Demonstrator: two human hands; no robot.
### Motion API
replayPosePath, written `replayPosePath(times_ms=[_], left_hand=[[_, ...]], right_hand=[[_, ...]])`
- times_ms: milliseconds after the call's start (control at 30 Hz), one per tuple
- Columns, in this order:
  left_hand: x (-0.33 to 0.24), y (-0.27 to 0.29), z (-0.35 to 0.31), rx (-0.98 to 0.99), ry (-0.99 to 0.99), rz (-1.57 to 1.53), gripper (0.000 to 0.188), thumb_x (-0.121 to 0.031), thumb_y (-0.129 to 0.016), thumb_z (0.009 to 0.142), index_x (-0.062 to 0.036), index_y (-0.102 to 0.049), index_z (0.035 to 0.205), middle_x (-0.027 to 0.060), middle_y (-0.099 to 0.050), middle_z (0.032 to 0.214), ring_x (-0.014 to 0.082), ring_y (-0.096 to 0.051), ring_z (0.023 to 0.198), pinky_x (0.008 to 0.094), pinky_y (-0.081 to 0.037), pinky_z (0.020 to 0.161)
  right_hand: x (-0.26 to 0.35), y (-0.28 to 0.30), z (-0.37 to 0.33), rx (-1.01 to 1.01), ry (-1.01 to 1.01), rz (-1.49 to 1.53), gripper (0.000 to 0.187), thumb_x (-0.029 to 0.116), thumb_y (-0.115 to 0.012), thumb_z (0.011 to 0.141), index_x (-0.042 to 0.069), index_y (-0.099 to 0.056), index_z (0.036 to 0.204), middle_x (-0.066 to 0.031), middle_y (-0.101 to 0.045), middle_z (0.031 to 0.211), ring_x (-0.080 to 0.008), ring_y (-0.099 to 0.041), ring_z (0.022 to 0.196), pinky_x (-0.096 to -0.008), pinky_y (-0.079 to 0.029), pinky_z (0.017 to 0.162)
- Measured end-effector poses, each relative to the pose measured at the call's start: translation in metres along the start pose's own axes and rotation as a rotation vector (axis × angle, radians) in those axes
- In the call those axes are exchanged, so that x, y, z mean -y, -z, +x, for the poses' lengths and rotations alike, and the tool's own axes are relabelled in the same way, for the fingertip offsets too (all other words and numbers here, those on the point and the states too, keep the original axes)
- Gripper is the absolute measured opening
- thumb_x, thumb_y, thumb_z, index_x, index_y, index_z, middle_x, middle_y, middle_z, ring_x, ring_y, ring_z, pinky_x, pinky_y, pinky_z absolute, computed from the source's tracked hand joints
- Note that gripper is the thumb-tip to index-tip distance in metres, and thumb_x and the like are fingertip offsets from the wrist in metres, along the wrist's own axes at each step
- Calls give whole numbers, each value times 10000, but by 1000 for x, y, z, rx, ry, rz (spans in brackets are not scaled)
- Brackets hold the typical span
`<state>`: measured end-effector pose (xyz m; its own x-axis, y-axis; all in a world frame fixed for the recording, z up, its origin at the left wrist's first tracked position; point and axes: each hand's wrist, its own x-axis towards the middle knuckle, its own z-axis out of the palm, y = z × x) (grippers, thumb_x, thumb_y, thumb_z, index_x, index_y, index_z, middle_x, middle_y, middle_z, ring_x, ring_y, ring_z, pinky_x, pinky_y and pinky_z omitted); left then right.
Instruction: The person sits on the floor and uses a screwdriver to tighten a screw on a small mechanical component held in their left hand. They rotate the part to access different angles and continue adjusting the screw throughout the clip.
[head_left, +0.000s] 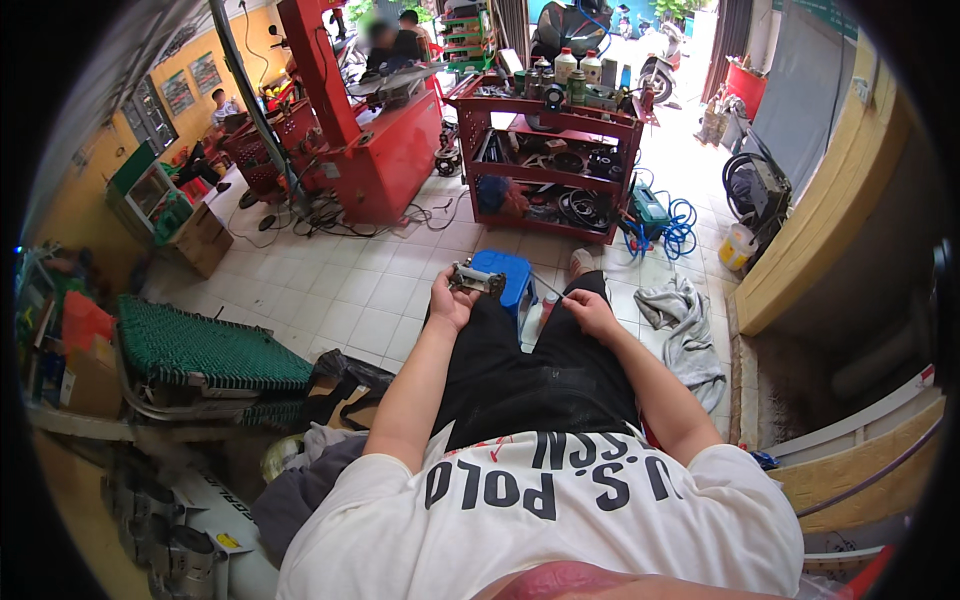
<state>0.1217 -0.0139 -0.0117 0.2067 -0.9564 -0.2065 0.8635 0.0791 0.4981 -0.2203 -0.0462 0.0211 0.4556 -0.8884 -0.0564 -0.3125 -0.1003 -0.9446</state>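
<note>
My left hand (452, 302) is closed around a silvery metal mechanical part (478, 279), with darker pieces at its ends, above my left knee. Between thumb and fingers, my right hand (591, 311) grips a thin rod-like tool (546, 286). Its far end points up and left toward the blue plastic stool (508, 268), which stands in front of my knees. A gap separates the tool from the metal part. The exact kind of each is too small to make out.
Ahead stands a red tool cart (548, 190) loaded with bottles and parts. Blue hose (676, 232) coils beside a green case (650, 212). A grey cloth (690, 335) lies on the floor at right. A green woven folding bed (205, 345) is at left. Other people sit farther back.
</note>
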Motion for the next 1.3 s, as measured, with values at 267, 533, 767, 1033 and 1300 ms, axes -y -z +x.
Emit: replayPosePath(times_ms=[267,533,767,1033,1300], left_hand=[[5,-7,8,34,25,100,233,-281,-569,985,-86,-644,1089,85,-673,1073,268,-654,1066,506,-567,919],[-1,-2,2,-8,-45,-153,332,-337,-541,1007,-53,-622,1159,130,-677,1149,317,-667,1054,464,-583,891],[-7,5,3,-80,-72,-275,336,-380,-595,989,-68,-626,1109,106,-660,988,287,-648,837,409,-600,769],[6,-14,2,28,-85,-31,408,-399,-542,1046,-16,-570,1184,180,-643,1153,336,-660,1080,453,-572,953],[5,-20,-7,82,-10,103,419,-328,-589,1038,23,-540,1262,214,-631,1204,382,-617,1211,516,-493,1066]], right_hand=[[-9,11,-7,-56,168,-288,267,235,-670,971,-22,-704,1033,-30,-694,832,-118,-628,798,-282,-494,723],[21,-24,-29,136,18,136,254,194,-638,998,-17,-677,1134,-31,-694,906,-97,-584,651,-277,-481,587],[-2,-25,-16,125,95,140,304,175,-619,1003,-15,-625,1240,-73,-709,987,-89,-560,550,-251,-457,469],[8,-21,-25,132,109,14,309,183,-631,991,17,-644,1251,-36,-667,911,-104,-583,661,-265,-486,606],[10,-30,-25,88,194,-38,296,175,-644,984,14,-661,1232,-60,-672,924,-132,-622,867,-291,-503,813]])
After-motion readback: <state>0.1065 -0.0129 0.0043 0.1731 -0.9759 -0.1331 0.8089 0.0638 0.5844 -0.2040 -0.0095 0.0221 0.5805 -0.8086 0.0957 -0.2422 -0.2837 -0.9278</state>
